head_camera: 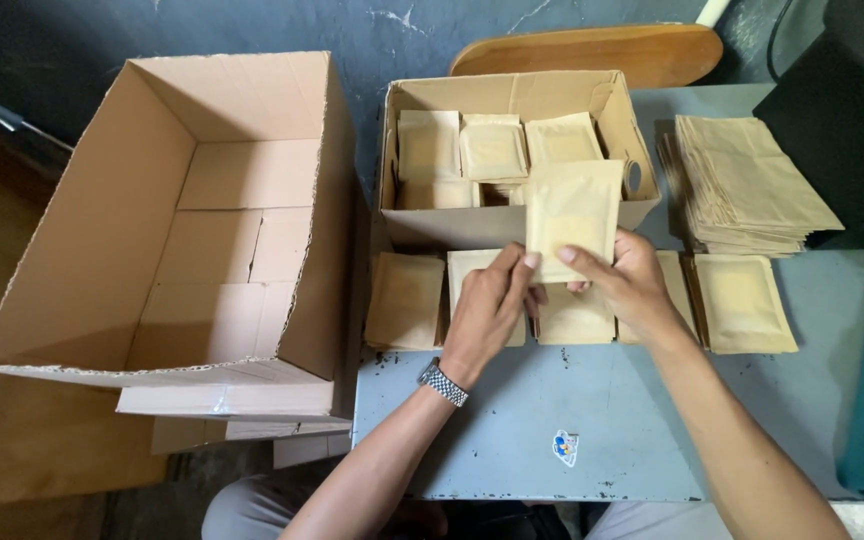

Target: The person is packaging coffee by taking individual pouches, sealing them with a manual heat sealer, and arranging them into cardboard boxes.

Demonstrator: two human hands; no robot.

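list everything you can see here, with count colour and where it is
large cardboard box: one, brown, open and empty, left of the table
small cardboard box: one, brown, open, at the table's far edge, kraft pouches inside
held pouch: one, tan, upright in front of the small box
flat pouches: a row, tan, lying on the table under the hands
pouch stack: one pile, tan, far right of the table
table: one, pale blue, small sticker near its front edge
wooden board: one, brown, behind the small box
wristwatch: one, silver, left wrist
left hand: fingers on the held pouch's lower edge
right hand: fingers gripping the held pouch
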